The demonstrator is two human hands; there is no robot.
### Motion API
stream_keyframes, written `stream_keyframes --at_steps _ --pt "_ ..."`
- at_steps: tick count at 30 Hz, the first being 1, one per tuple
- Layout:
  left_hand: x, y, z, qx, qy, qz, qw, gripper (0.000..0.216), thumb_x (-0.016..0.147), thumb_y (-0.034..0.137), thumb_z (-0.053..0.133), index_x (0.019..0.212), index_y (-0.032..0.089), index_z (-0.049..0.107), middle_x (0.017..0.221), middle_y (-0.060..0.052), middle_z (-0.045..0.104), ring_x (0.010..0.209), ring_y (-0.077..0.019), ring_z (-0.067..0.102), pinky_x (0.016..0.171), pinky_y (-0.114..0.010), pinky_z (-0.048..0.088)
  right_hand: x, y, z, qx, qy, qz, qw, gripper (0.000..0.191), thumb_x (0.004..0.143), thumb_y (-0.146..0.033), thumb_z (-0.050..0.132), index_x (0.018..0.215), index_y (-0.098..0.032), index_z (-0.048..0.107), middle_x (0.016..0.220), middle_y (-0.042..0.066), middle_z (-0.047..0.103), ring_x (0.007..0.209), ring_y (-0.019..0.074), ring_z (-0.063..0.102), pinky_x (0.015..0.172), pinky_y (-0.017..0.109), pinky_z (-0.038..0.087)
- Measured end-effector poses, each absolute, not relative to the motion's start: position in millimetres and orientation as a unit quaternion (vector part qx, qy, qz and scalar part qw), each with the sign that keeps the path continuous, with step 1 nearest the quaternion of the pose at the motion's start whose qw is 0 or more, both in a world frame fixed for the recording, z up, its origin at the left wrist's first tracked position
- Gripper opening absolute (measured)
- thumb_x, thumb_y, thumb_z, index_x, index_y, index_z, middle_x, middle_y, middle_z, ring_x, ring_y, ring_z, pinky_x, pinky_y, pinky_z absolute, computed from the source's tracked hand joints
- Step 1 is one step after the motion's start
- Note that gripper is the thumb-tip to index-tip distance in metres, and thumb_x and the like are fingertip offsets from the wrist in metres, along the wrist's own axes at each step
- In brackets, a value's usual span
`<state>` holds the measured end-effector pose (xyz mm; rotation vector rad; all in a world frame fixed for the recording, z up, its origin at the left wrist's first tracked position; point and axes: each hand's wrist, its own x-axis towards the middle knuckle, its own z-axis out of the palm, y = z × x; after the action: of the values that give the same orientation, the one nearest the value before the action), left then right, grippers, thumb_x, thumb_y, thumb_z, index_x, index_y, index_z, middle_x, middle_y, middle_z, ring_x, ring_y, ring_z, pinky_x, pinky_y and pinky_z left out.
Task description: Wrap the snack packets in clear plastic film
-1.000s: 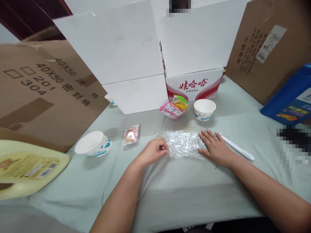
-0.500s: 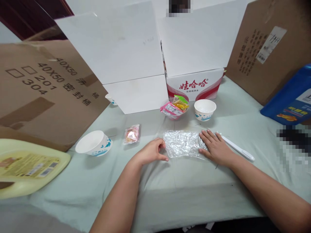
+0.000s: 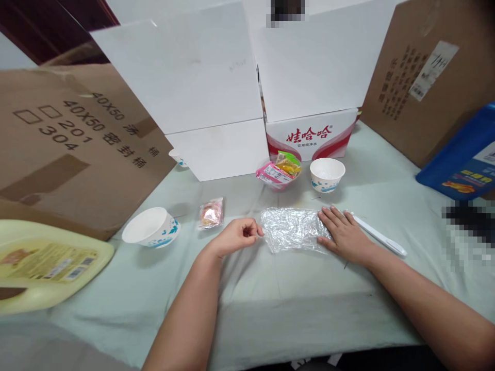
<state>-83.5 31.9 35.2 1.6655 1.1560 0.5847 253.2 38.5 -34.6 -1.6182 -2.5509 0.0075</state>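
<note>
A crinkled sheet of clear plastic film [image 3: 290, 229] lies flat on the cloth in front of me. My right hand [image 3: 342, 232] rests on its right end, palm down with the fingers spread. At the opposite end, my left hand [image 3: 242, 236] has its fingers curled in, thumb and fingertips close together beside the film's left edge. Whether anything is pinched there cannot be made out. A white plastic-handled tool [image 3: 381, 237] lies just right of my right hand. Beyond my left hand sits a small wrapped snack [image 3: 211, 213].
A paper bowl [image 3: 152, 228] stands at left, another bowl [image 3: 327, 175] at the back beside a clear bowl of snack packets [image 3: 279, 172]. White boxes [image 3: 216, 149] and brown cartons [image 3: 88, 149] wall the cloth. A yellow bottle [image 3: 50, 265] and a blue bottle [image 3: 460, 159] flank the sides.
The thumb and fingers of my left hand have closed together, and that hand has shifted slightly left. My right hand stays flat on the film.
</note>
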Motion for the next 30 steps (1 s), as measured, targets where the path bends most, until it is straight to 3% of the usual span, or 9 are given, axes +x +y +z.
stream_keyframes --at_steps 6,10,13,17,20,26,28,30 --pt "-72 31 34 0.735 0.464 0.193 0.455 0.024 0.062 0.026 0.076 0.078 0.016 0.06 0.086 -0.001 0.059 0.068 -0.0111 0.051 0.062 -0.023 0.041 251 37 -29 -0.539 -0.842 0.003 0.039 0.076 0.092 -0.065 0.028 0.149 -0.016 0.032 0.156 0.011 0.027 0.145 0.03 0.018 0.115 0.054 0.018" --pt "-63 30 29 0.766 0.457 0.175 0.417 0.006 0.07 0.021 0.067 0.071 0.016 0.063 0.079 -0.001 0.057 0.07 -0.0126 0.052 0.063 -0.023 0.041 252 37 -29 -0.538 -0.841 0.003 0.045 0.076 0.091 -0.065 0.028 0.149 -0.016 0.032 0.156 0.011 0.027 0.145 0.0303 0.018 0.115 0.055 0.018" --pt "-67 31 28 0.739 0.45 0.187 0.466 0.011 0.075 0.024 0.064 0.071 0.016 0.058 0.078 -0.001 0.059 0.071 -0.0133 0.054 0.064 -0.024 0.042 253 38 -31 -0.536 -0.843 0.002 0.052 0.075 0.092 -0.065 0.028 0.149 -0.018 0.032 0.156 0.011 0.027 0.145 0.0302 0.019 0.115 0.055 0.019" --pt "-80 34 30 0.67 0.408 0.251 0.566 0.027 0.079 0.036 0.067 0.073 0.017 0.049 0.091 -0.006 0.064 0.075 -0.0129 0.059 0.066 -0.025 0.045 254 38 -32 -0.533 -0.844 0.006 0.057 0.074 0.091 -0.065 0.029 0.15 -0.02 0.031 0.156 0.011 0.029 0.144 0.0311 0.019 0.114 0.055 0.019" --pt "-86 35 29 0.637 0.394 0.277 0.602 0.033 0.08 0.041 0.069 0.077 0.017 0.046 0.084 -0.005 0.065 0.072 -0.014 0.063 0.061 -0.023 0.045 253 37 -32 -0.532 -0.845 0.007 0.057 0.074 0.092 -0.065 0.028 0.15 -0.019 0.03 0.156 0.011 0.028 0.145 0.0313 0.018 0.114 0.056 0.019" --pt "-94 39 29 0.638 0.411 0.219 0.613 0.034 0.071 0.04 0.076 0.081 0.016 0.054 0.075 -0.002 0.065 0.062 -0.0113 0.061 0.058 -0.023 0.047 252 37 -31 -0.532 -0.845 0.008 0.051 0.076 0.091 -0.066 0.027 0.151 -0.019 0.029 0.156 0.011 0.028 0.144 0.0321 0.019 0.114 0.056 0.019" --pt "-100 40 31 0.666 0.429 0.166 0.588 0.032 0.066 0.038 0.079 0.08 0.016 0.06 0.075 -0.001 0.065 0.058 -0.0101 0.058 0.056 -0.022 0.045 252 38 -31 -0.53 -0.847 0.007 0.048 0.076 0.091 -0.067 0.026 0.15 -0.018 0.03 0.155 0.012 0.028 0.144 0.0325 0.02 0.114 0.057 0.019" --pt "-104 41 34 0.687 0.495 0.2 0.493 0.028 0.064 0.036 0.077 0.077 0.016 0.063 0.072 0.0 0.064 0.056 -0.0093 0.054 0.053 -0.021 0.043 252 37 -30 -0.527 -0.848 0.006 0.047 0.077 0.091 -0.067 0.026 0.15 -0.017 0.031 0.155 0.012 0.027 0.144 0.0328 0.019 0.113 0.058 0.019"
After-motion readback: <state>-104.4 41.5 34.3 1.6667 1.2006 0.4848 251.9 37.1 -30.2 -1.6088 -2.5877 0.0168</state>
